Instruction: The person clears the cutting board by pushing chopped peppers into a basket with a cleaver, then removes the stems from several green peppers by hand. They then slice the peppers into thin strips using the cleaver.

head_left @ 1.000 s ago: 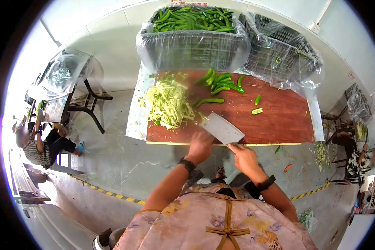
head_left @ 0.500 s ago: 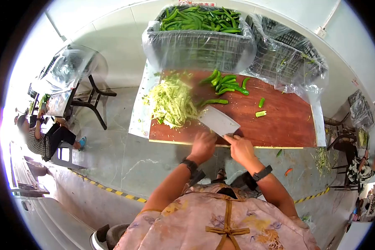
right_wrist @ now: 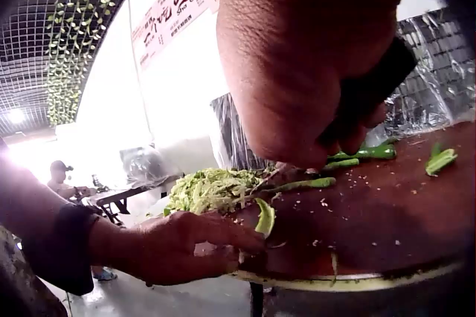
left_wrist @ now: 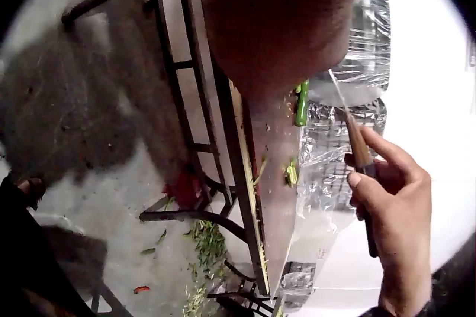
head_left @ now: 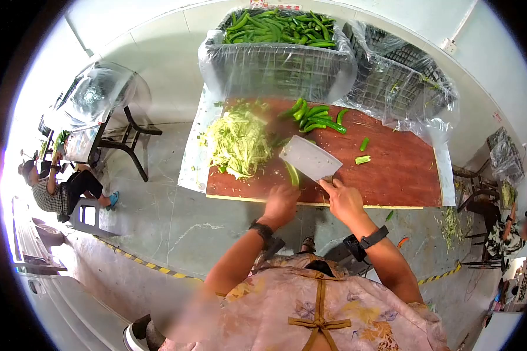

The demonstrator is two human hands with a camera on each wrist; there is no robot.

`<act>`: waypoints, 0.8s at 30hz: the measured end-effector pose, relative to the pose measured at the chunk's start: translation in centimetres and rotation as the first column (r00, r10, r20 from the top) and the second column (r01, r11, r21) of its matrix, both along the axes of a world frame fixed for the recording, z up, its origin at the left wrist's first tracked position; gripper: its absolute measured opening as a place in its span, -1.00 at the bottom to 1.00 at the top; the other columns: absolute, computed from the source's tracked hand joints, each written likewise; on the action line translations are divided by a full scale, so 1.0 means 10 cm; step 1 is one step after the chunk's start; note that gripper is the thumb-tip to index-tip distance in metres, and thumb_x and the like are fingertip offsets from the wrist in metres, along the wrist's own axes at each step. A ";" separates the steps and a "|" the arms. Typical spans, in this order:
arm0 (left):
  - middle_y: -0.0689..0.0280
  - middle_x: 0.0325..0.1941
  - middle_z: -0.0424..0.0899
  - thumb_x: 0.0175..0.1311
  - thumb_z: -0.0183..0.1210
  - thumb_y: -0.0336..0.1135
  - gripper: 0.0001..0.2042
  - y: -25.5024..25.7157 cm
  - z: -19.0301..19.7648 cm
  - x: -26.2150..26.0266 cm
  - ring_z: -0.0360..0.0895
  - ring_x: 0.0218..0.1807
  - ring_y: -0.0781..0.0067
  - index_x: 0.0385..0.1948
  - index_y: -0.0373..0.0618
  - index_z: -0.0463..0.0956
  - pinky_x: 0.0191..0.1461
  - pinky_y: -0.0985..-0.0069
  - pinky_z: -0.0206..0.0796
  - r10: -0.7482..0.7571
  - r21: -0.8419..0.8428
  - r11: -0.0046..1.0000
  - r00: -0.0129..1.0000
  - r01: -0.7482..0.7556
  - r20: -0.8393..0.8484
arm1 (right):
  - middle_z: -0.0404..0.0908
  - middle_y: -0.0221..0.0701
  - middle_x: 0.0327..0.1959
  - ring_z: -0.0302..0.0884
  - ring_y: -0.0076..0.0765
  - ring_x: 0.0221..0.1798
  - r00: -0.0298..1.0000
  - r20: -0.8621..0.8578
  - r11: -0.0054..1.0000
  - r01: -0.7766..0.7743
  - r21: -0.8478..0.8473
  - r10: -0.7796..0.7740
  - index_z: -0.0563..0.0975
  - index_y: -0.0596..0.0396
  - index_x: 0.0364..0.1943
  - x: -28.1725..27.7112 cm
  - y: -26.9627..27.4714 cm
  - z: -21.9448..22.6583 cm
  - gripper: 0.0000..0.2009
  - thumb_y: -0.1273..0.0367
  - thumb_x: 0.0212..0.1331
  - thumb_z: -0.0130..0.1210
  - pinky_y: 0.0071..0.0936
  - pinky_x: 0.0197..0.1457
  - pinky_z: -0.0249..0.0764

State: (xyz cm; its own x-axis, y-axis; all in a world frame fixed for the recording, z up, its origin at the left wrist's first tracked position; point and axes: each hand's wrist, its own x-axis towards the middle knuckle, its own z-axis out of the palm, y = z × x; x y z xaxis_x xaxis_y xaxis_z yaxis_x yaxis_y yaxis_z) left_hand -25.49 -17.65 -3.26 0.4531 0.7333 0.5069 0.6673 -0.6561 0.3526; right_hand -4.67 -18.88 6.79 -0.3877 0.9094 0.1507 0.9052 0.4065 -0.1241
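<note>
My right hand grips a cleaver by its wooden handle, the broad blade angled left above the board. Near the board's front edge, my left hand pinches a piece of green pepper, whose pale cut side shows in the right wrist view. Left of the blade sits a heap of shredded pale-green vegetable. Several whole green peppers lie at the back of the board, and one more is partly hidden behind the blade. Two short pepper pieces lie to the right.
The red-brown board fills most of the table. Behind it stands a plastic-lined crate heaped with green peppers, beside another lined crate. One person sits at far left, another at far right. Scraps litter the floor.
The cleaver has shifted away from the board's front edge and from my left hand. The pepper piece at my left fingertips now shows upright between hand and blade.
</note>
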 end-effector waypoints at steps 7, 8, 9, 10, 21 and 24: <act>0.26 -0.20 0.58 -0.04 0.10 -0.43 -0.74 0.24 0.03 -0.09 0.46 -0.11 0.15 -0.24 -0.04 0.55 -0.03 0.21 0.28 0.044 -0.319 0.944 0.988 -0.089 -0.147 | 0.56 -0.28 -0.15 0.55 -0.05 -0.33 0.983 -0.120 0.990 0.138 0.000 -0.137 0.48 -0.16 0.06 0.21 -0.19 -0.05 -0.55 0.48 -0.01 0.03 -0.21 -0.30 0.49; 0.26 -0.18 0.57 -0.04 0.11 -0.41 -0.76 0.29 0.04 -0.12 0.45 -0.12 0.14 -0.25 -0.03 0.54 -0.06 0.20 0.29 0.076 -0.200 0.976 0.993 -0.092 -0.086 | 0.57 -0.26 -0.15 0.55 -0.04 -0.29 0.978 -0.148 0.989 0.150 0.001 -0.148 0.49 -0.14 0.04 0.26 -0.24 -0.06 -0.55 0.48 -0.03 0.07 -0.22 -0.27 0.50; 0.27 -0.16 0.55 -0.04 0.12 -0.40 -0.77 0.35 0.06 -0.12 0.44 -0.13 0.13 -0.27 -0.02 0.54 -0.08 0.19 0.30 0.102 -0.076 0.992 0.995 -0.103 -0.019 | 0.57 -0.26 -0.15 0.55 -0.04 -0.29 0.977 -0.148 0.988 0.154 0.001 -0.152 0.49 -0.14 0.04 0.30 -0.28 -0.04 -0.55 0.48 -0.03 0.07 -0.22 -0.27 0.50; 0.26 -0.05 0.51 -0.05 0.14 -0.38 -0.73 0.39 0.17 -0.12 0.41 -0.02 0.13 -0.22 -0.01 0.55 -0.01 0.20 0.28 0.125 -0.188 0.969 0.974 -0.161 -0.191 | 0.58 -0.24 -0.14 0.56 -0.04 -0.27 0.970 -0.201 0.990 0.142 0.005 -0.138 0.51 -0.13 0.03 0.34 -0.32 -0.03 -0.55 0.50 -0.06 0.09 -0.23 -0.25 0.50; 0.26 -0.02 0.52 -0.05 0.20 -0.23 -0.68 0.66 0.32 0.03 0.34 0.15 0.22 -0.17 0.04 0.55 0.18 0.22 0.17 -0.086 -0.082 0.995 0.911 0.058 -0.403 | 0.59 -0.19 -0.13 0.58 -0.04 -0.25 0.935 -0.294 0.976 0.215 0.024 -0.199 0.52 -0.02 -0.02 0.68 -0.76 -0.19 -0.57 0.52 -0.10 0.02 -0.24 -0.19 0.51; 0.25 -0.14 0.56 0.03 0.18 -0.16 -0.71 0.61 0.39 0.05 0.48 0.00 0.16 -0.21 -0.01 0.53 0.06 0.20 0.29 -0.013 -0.253 0.963 0.922 -0.093 -0.386 | 0.59 -0.18 -0.13 0.58 -0.04 -0.25 0.928 -0.282 0.969 0.242 -0.045 -0.245 0.52 -0.03 -0.02 0.69 -0.84 -0.14 -0.57 0.52 -0.09 0.02 -0.22 -0.18 0.51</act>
